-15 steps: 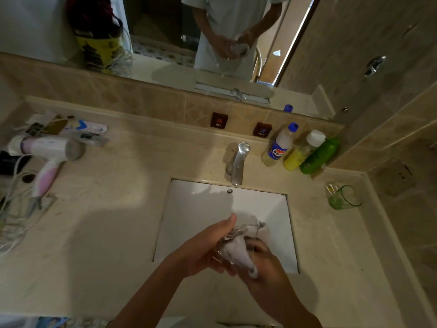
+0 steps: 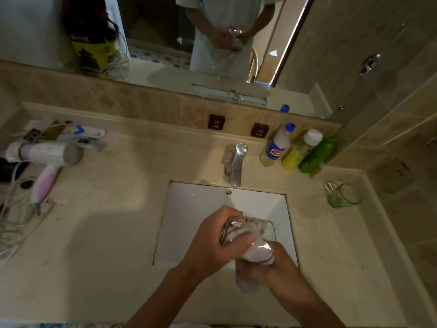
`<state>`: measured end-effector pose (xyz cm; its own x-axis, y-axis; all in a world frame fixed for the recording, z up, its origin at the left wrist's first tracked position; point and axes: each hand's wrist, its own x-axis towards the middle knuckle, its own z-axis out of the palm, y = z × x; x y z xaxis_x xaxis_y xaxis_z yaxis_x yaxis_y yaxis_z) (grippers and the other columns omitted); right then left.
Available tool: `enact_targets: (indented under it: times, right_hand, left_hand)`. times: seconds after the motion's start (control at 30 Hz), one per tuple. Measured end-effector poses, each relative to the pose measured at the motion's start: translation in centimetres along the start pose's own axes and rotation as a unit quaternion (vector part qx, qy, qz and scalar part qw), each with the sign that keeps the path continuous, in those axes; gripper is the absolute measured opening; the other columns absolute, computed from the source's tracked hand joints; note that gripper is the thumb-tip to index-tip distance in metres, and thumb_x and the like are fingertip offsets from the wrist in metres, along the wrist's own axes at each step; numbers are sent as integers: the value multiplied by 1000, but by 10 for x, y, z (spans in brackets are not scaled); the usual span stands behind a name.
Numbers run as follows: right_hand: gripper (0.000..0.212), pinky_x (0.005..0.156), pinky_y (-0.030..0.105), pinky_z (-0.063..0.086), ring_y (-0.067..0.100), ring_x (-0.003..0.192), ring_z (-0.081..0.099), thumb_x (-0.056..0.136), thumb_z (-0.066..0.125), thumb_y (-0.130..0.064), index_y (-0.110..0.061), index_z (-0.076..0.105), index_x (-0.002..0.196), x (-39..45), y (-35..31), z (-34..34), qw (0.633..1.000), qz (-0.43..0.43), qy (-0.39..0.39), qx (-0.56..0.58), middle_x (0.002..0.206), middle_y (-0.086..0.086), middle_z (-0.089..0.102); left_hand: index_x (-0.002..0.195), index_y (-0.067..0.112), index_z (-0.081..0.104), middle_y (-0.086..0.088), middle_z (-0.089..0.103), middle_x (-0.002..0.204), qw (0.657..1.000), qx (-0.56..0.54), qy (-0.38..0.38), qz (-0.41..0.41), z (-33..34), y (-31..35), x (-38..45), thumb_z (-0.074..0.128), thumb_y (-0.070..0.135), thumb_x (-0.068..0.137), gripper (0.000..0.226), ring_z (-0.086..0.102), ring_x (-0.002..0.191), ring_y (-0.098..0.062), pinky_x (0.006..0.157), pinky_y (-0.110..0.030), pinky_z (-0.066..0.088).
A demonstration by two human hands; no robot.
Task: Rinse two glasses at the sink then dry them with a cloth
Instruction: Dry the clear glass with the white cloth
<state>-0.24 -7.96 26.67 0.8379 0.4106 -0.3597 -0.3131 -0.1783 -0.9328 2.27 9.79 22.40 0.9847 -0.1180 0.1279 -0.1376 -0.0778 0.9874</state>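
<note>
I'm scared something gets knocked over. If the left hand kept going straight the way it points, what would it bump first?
Probably nothing soon. The left hand, gripping the clear glass, points up and right over the sink. Farther along stands the green glass, though depth is hard to judge.

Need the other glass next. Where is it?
The green-tinted glass stands on the counter's far right, beside the sink, just before the bottles.

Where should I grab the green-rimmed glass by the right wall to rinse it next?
Grip the green-rimmed glass round its side wall, coming from its left. It seems to lean with its mouth toward the wall, and the bottles crowd the back, so the sink side looks the freest approach.
</note>
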Motion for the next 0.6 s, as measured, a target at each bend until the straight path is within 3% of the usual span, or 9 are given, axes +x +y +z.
enact_targets:
  times: [0.07, 0.17, 0.27, 0.33, 0.4, 0.43, 0.5, 0.57, 0.6]
  right_hand:
    - [29, 78, 40, 53, 27, 88, 70, 73, 73, -3, -2, 74, 102, 10, -11, -6, 992, 31, -63, 106, 91, 15, 72]
    - [35, 79, 42, 55, 30, 90, 69, 70, 78, -5, 1, 72, 104, 15, -3, -10, 995, 37, -59, 78, 92, 18, 71]
    - [21, 78, 29, 56, 14, 85, 72, 71, 84, -13, -16, 80, 91, 14, -4, -7, 992, 39, 18, -115, 84, 5, 76]
    - [15, 84, 22, 54, 5, 91, 68, 83, 78, -20, -22, 76, 98, 15, -6, 0, 959, 4, 24, -281, 96, -4, 75]
    - [24, 94, 23, 49, 8, 106, 61, 89, 69, -25, -21, 71, 113, 19, 1, 6, 921, -40, -4, -387, 114, -4, 69]
    - [27, 95, 23, 49, 8, 108, 60, 89, 69, -25, -21, 70, 116, 20, 2, 8, 919, -44, -8, -393, 117, -3, 68]
    - [20, 86, 21, 54, 0, 93, 64, 85, 76, -23, -21, 73, 105, 22, -4, 14, 946, -19, -1, -325, 105, -5, 74]
    - [12, 67, 12, 52, -8, 74, 67, 81, 81, -12, -23, 76, 85, 24, -9, 9, 980, 49, -5, -191, 80, -12, 77]
    - [11, 67, 13, 52, -3, 73, 70, 82, 79, -7, -17, 78, 85, 27, -11, 4, 990, 77, -14, -121, 76, -7, 77]
  left_hand:
    - [108, 32, 59, 14, 65, 91, 997, 71, -23, 33, -3, -4, -3, 74, 46, 78, 36, 65, 83, -7, 69, -12, 47]
    - [105, 35, 56, 14, 66, 90, 997, 61, -44, 12, -3, -4, -10, 73, 49, 77, 35, 65, 79, -5, 68, -14, 48]
    - [113, 23, 61, 8, 70, 90, 980, -94, -57, -165, -4, 3, -10, 63, 56, 87, 43, 66, 70, -15, 55, -31, 56]
    - [118, 8, 64, -2, 71, 83, 919, -211, -60, -326, -7, 9, -4, 54, 59, 97, 56, 66, 66, -19, 49, -30, 53]
    - [117, 2, 67, -3, 69, 72, 884, -233, -72, -399, -9, 9, 1, 54, 55, 98, 57, 64, 58, -15, 43, -26, 47]
    - [117, 1, 67, -5, 68, 72, 886, -224, -73, -401, -10, 9, 3, 57, 53, 98, 57, 64, 57, -15, 42, -26, 46]
    - [106, 3, 68, -10, 68, 79, 917, -182, -44, -352, -10, 3, 3, 64, 48, 95, 46, 68, 60, -19, 43, -30, 50]
    - [92, 16, 66, -1, 70, 80, 968, -64, -31, -242, -8, -5, -1, 69, 39, 94, 23, 73, 68, -15, 50, -36, 57]
    - [92, 24, 63, 4, 70, 82, 981, -5, -49, -189, -7, -9, -2, 70, 36, 94, 14, 73, 73, -10, 55, -34, 59]
